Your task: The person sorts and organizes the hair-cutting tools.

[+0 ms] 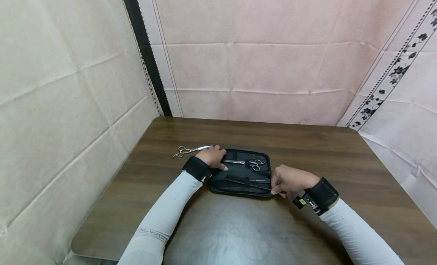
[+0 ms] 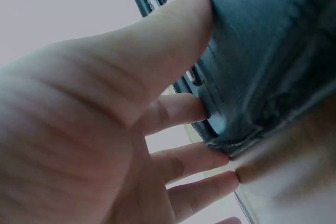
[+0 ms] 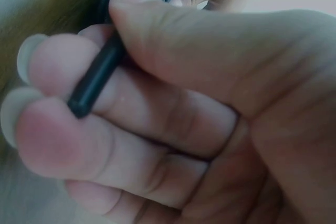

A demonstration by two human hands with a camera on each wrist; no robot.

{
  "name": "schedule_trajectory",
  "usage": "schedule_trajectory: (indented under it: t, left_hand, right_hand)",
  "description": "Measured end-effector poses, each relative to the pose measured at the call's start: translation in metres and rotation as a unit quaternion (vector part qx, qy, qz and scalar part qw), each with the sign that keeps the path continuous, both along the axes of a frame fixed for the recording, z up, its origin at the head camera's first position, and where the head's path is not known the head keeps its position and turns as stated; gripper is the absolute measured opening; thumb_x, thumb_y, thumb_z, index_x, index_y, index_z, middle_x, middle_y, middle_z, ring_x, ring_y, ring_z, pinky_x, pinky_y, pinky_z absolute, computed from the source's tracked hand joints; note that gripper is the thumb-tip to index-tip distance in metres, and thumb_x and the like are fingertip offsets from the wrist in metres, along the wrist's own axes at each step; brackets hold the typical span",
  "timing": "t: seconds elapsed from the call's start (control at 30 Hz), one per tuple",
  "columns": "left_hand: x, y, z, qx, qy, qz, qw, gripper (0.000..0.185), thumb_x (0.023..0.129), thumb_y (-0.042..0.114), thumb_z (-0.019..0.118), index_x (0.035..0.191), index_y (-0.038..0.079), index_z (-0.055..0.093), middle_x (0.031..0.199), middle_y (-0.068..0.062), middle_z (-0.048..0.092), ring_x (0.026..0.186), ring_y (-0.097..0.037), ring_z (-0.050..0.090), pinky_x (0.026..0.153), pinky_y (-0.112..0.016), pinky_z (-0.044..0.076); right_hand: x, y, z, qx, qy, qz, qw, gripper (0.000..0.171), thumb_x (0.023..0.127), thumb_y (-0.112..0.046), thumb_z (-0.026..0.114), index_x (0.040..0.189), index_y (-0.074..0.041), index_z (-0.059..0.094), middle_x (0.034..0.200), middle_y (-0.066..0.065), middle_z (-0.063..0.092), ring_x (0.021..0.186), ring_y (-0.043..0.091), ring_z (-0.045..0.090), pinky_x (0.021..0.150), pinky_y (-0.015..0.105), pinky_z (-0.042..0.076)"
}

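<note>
Two hands work at a black zip case [image 1: 239,177] that lies open near the middle of the brown wooden surface [image 1: 307,151]. The left hand [image 1: 213,157] rests on the case's left end with its fingers fairly straight; the left wrist view shows the thumb [image 2: 178,19] laid flat on the case's dark panel and the fingertips touching its zipped edge. The right hand [image 1: 288,180] sits at the case's right front corner, fingers curled. In the right wrist view, its thumb and forefinger pinch a thin black rod [image 3: 97,77], which looks like the end of the slim dark tool lying along the case's front half, though what the tool is cannot be told.

One pair of silver scissors [image 1: 250,163] lies inside the case's far half, held under a strap, handles to the right. A second pair of scissors [image 1: 191,150] lies loose on the surface just left of the case, blade tip near the left hand's knuckles. Both forearms wear white sleeves and black wrist straps.
</note>
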State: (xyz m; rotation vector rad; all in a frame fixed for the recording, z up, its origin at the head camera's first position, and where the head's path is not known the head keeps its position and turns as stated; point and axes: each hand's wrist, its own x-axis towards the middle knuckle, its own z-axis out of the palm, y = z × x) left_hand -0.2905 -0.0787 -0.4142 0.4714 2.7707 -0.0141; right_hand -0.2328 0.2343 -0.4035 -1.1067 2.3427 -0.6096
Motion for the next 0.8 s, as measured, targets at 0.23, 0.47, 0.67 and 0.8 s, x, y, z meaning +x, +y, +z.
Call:
schedule_trajectory:
  t: [0.23,0.47,0.67,0.8]
  left_hand:
    - [-0.0001,-0.0005,0.0003,0.002,-0.003,-0.001,1.0000,0.076,0.097,0.054,0.068,0.158,0.017,0.043,0.154,-0.016,0.045,0.139,-0.033,0.050,0.113,-0.047,0.045]
    - [-0.0002,0.0001,0.0009,-0.001,-0.001,0.000,1.0000,0.077,0.096,0.054,0.068,0.158,0.016,0.043,0.153,-0.016,0.046,0.139,-0.032,0.050,0.114,-0.048,0.045]
    - [-0.0002,0.0004,0.0000,-0.004,0.001,0.000,1.0000,0.077,0.096,0.054,0.068,0.158,0.016,0.043,0.152,-0.015,0.047,0.138,-0.032,0.051,0.113,-0.047,0.046]
    - [-0.0002,0.0005,-0.0008,-0.006,0.004,-0.002,1.0000,0.077,0.096,0.055,0.068,0.158,0.016,0.044,0.153,-0.016,0.047,0.137,-0.032,0.052,0.112,-0.047,0.047]
  right_hand:
    - [0.0021,-0.0009,0.0019,-0.002,-0.006,-0.009,1.000,0.024,0.096,-0.012,0.074,0.072,-0.013,0.078,0.057,0.000,0.067,0.046,0.012,0.063,0.053,0.026,0.055]
    - [0.0018,-0.0025,0.0009,-0.003,-0.009,-0.016,1.000,0.020,0.095,-0.013,0.075,0.075,-0.012,0.076,0.058,-0.002,0.067,0.048,0.016,0.062,0.052,0.025,0.053]
    - [0.0026,-0.0039,-0.0005,-0.013,-0.021,-0.036,0.999,0.016,0.093,-0.012,0.077,0.080,-0.012,0.069,0.061,-0.001,0.068,0.049,0.018,0.064,0.049,0.027,0.054]
    - [0.0029,-0.0059,-0.0014,-0.020,-0.018,-0.032,0.999,0.018,0.093,-0.013,0.078,0.080,-0.011,0.065,0.061,0.000,0.069,0.048,0.016,0.064,0.049,0.028,0.055]
